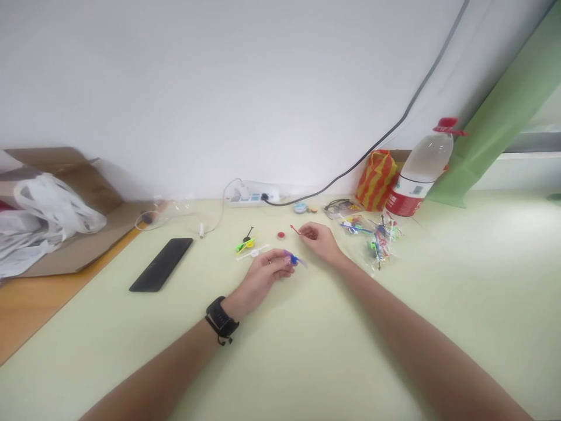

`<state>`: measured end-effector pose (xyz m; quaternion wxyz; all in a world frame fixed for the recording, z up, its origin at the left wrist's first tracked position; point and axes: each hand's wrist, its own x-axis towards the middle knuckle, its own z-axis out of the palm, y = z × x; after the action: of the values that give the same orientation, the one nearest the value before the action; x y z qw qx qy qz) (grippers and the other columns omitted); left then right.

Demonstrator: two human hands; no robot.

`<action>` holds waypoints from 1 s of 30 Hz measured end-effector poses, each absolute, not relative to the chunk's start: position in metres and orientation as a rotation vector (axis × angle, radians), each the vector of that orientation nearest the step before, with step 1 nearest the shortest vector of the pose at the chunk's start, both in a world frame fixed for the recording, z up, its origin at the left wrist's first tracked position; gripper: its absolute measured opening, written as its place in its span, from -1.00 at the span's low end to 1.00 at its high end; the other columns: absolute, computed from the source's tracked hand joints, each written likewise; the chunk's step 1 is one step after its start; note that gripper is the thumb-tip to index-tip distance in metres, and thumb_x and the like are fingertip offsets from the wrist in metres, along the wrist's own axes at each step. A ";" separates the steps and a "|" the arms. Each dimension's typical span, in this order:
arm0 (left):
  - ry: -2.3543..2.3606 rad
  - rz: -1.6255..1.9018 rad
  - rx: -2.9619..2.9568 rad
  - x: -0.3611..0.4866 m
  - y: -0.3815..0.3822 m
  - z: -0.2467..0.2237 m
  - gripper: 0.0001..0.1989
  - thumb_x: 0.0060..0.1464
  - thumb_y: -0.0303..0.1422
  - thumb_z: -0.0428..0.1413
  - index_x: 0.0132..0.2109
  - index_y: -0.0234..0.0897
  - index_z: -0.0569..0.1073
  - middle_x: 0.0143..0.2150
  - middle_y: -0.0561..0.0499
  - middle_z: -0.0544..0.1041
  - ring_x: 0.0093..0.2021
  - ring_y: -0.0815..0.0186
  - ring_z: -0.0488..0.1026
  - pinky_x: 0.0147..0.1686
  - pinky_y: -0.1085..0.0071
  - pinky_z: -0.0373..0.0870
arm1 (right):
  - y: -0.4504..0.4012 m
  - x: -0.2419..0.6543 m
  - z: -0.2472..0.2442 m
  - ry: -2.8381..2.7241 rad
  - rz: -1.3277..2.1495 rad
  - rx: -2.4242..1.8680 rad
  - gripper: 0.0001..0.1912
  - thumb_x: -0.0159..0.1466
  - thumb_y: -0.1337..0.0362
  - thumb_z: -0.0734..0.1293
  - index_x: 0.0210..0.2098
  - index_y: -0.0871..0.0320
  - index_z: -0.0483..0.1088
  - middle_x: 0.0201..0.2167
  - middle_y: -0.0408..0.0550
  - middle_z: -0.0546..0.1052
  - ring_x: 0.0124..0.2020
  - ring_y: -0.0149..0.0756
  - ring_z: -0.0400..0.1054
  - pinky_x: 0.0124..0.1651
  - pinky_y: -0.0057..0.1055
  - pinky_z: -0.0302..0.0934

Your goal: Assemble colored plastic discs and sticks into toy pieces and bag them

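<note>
Pinching a small blue piece (294, 259) with the left hand (268, 270) and a thin red stick (296, 230) with the right hand (319, 241), over the bench (284, 351). Having a round red piece (281, 235) near the stick's left side.

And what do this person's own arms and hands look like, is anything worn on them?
Both hands are bare, without gloves, and no sleeves show on the forearms. The left hand has a black watch with a dark face at its wrist, plus a thin dark cord beside it. The right hand and its wrist show nothing worn.
</note>
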<state>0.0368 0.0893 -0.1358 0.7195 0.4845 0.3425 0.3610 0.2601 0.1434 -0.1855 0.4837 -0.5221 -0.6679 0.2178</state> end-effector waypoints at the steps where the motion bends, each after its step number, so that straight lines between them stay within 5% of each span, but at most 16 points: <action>1: 0.753 0.798 1.073 0.037 0.090 -0.136 -0.69 0.03 -0.27 0.40 -0.12 -0.31 0.59 -0.19 -0.10 0.62 -0.23 0.29 0.53 -0.15 0.35 0.42 | 0.144 0.258 -0.186 -1.633 0.549 -1.256 -0.87 0.24 0.33 0.31 -0.25 0.17 0.51 -0.34 -0.06 0.63 -0.36 -0.31 0.49 -0.31 -0.43 0.33; 22: 0.731 0.787 1.054 0.036 0.088 -0.133 -0.72 0.03 -0.29 0.40 -0.14 -0.30 0.58 -0.22 -0.08 0.62 -0.25 0.28 0.54 -0.14 0.34 0.40 | 0.141 0.254 -0.188 -1.789 0.460 -1.154 -0.69 0.29 0.53 0.25 -0.20 0.14 0.60 -0.21 -0.01 0.60 -0.22 -0.29 0.47 -0.21 -0.40 0.31; 30: 0.720 0.782 1.066 0.035 0.089 -0.135 -0.72 0.03 -0.29 0.40 -0.15 -0.30 0.58 -0.23 -0.08 0.61 -0.24 0.28 0.52 -0.14 0.33 0.40 | 0.144 0.254 -0.190 -1.815 0.458 -1.114 -0.61 0.28 0.58 0.22 -0.17 0.13 0.62 -0.09 0.02 0.62 -0.10 -0.26 0.52 -0.02 -0.34 0.36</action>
<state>0.0355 0.0893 -0.1348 0.7298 0.4842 0.3270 0.3551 0.2540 0.1437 -0.1900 0.4632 -0.4531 -0.7385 0.1862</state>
